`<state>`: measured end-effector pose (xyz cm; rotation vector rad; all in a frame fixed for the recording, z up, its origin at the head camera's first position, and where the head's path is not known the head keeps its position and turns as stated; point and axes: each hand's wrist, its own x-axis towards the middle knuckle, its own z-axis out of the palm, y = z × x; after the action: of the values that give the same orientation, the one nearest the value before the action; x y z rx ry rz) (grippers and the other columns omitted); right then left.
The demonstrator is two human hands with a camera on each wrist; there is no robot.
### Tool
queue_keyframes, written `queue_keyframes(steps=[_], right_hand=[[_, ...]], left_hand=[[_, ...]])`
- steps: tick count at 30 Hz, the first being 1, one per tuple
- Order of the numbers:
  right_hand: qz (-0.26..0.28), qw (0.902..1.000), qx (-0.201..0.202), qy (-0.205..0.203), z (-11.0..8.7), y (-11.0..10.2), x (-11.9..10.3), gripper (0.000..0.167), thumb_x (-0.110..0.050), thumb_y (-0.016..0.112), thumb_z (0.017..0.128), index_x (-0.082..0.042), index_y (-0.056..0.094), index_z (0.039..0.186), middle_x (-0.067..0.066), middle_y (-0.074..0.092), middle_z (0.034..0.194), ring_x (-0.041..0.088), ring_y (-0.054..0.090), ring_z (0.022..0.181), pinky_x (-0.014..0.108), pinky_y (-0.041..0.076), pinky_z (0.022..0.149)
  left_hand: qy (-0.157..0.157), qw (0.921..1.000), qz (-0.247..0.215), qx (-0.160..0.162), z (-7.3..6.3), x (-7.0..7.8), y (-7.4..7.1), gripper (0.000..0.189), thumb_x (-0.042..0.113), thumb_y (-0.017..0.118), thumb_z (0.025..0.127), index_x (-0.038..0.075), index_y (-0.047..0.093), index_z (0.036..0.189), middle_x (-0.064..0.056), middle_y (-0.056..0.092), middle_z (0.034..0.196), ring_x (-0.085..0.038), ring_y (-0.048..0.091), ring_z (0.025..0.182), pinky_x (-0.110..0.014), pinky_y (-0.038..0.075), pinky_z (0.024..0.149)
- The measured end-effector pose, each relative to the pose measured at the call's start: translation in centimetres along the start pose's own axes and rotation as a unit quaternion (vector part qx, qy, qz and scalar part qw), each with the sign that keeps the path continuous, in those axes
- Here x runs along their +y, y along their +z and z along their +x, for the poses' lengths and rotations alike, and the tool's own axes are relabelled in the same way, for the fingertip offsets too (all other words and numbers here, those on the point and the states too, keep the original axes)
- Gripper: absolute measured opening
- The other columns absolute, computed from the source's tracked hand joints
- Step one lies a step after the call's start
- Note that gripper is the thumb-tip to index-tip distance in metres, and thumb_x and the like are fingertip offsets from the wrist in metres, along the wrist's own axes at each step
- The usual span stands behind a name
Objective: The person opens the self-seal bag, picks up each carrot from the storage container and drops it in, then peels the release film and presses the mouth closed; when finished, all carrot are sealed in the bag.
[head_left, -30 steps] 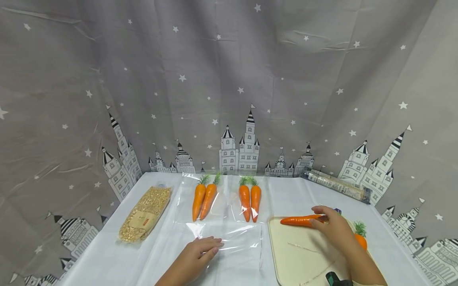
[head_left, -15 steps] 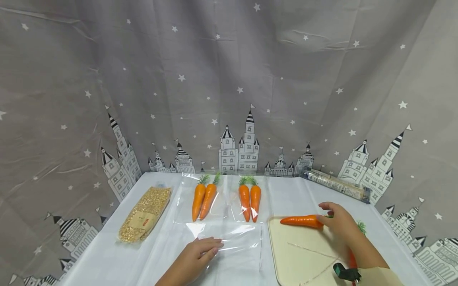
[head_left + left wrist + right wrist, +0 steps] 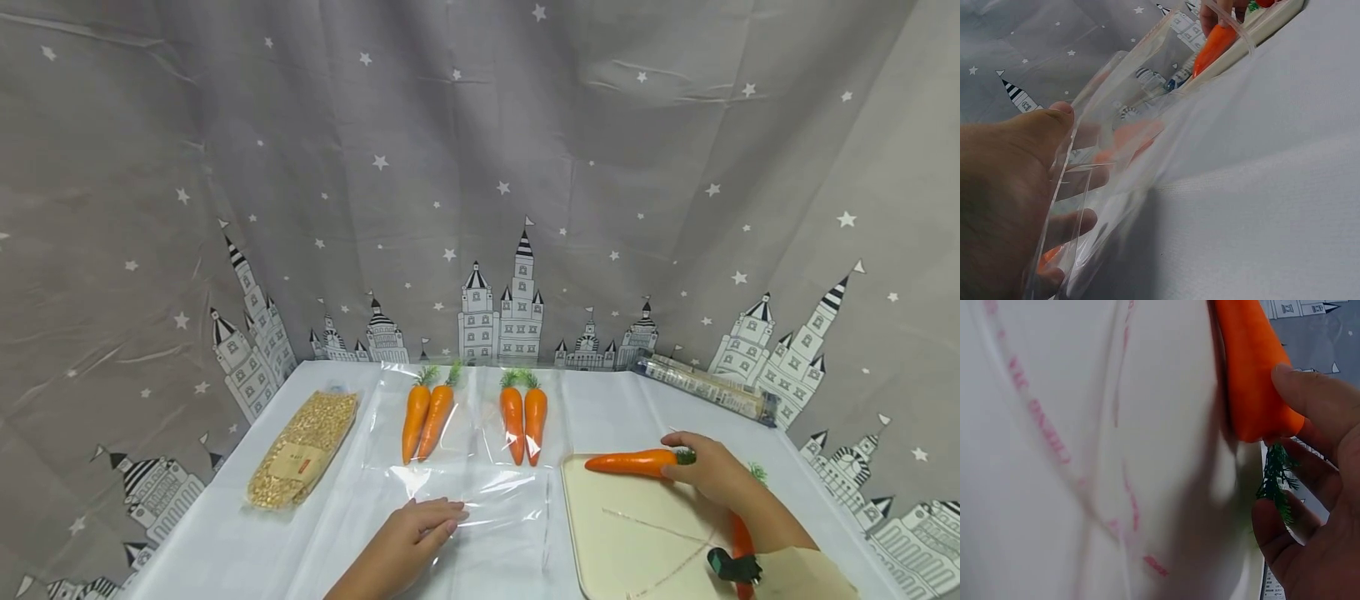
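Observation:
In the head view, my right hand [image 3: 711, 473] pinches the leafy end of an orange carrot [image 3: 626, 462] at the far edge of a cream tray [image 3: 600, 542]. The right wrist view shows the thumb on the carrot's [image 3: 1254, 375] thick end and green leaves [image 3: 1277, 478] among the fingers. My left hand [image 3: 408, 537] rests at a clear plastic bag [image 3: 502, 537], fingers extended. Up close in the left wrist view, the fingers show through the bag's film [image 3: 1079, 200]. Beyond it, two carrots [image 3: 416, 421] lie in one clear bag and two more carrots [image 3: 536, 421] in another.
A packet of pale grains [image 3: 303, 450] lies at the left. A long clear-wrapped package [image 3: 708, 387] sits at the back right. Another carrot [image 3: 742, 542] is partly hidden under the right forearm. Pink-printed clear strips [image 3: 1047, 434] cross the tray. A grey curtain [image 3: 480, 167] hangs behind.
My right hand drew back to the right, baring more of the carrot, then closed on its leafy end. The carrot has shifted slightly. My left hand has stayed in place.

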<state>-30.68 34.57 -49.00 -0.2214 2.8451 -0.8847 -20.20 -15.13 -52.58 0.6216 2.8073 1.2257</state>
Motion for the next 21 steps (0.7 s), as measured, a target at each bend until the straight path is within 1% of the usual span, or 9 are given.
queue_keyframes(steps=[5,8,12,17,21], right_hand=[[0.008,0.9999,-0.013,0.002,0.03,0.03,-0.03,0.054,-0.038,0.081,0.092,-0.012,0.066,0.138,0.023,0.06,0.144,0.053,0.047,0.138,0.075,0.035,0.112],[0.01,0.9998,-0.017,0.0,0.05,0.11,-0.04,0.052,-0.036,0.081,0.092,-0.013,0.067,0.137,0.021,0.063,0.141,0.052,0.05,0.136,0.075,0.035,0.112],[0.01,0.9998,-0.018,-0.002,0.03,0.25,0.04,0.052,-0.036,0.081,0.093,-0.011,0.067,0.137,0.019,0.065,0.139,0.05,0.052,0.135,0.075,0.035,0.112],[0.01,0.9998,-0.015,0.002,0.04,0.45,0.24,0.052,-0.039,0.08,0.093,-0.012,0.068,0.135,0.016,0.067,0.137,0.047,0.054,0.133,0.075,0.034,0.112],[0.01,0.9999,-0.01,0.003,0.02,0.55,0.35,0.051,-0.039,0.081,0.092,-0.013,0.069,0.134,0.015,0.068,0.135,0.046,0.055,0.133,0.074,0.034,0.112]], left_hand=[[0.007,1.0,-0.001,0.002,-0.01,0.0,0.04,0.032,0.042,0.058,0.107,0.025,0.077,0.127,0.011,0.074,0.13,-0.027,0.065,0.131,-0.068,0.039,0.114],[0.006,1.0,-0.002,0.001,-0.05,0.07,0.03,0.033,0.043,0.057,0.107,0.026,0.077,0.127,0.012,0.073,0.13,-0.026,0.065,0.131,-0.065,0.042,0.113],[0.006,1.0,-0.003,0.0,-0.08,0.15,0.02,0.032,0.044,0.057,0.107,0.026,0.077,0.126,0.012,0.073,0.13,-0.026,0.065,0.13,-0.062,0.045,0.111],[0.006,1.0,-0.004,-0.002,-0.11,0.16,0.02,0.033,0.044,0.057,0.107,0.025,0.077,0.126,0.01,0.074,0.131,-0.026,0.065,0.13,-0.065,0.042,0.113],[0.009,1.0,-0.002,0.0,-0.1,0.16,0.0,0.034,0.044,0.057,0.107,0.025,0.077,0.126,0.01,0.074,0.131,-0.024,0.065,0.13,-0.063,0.043,0.112]])
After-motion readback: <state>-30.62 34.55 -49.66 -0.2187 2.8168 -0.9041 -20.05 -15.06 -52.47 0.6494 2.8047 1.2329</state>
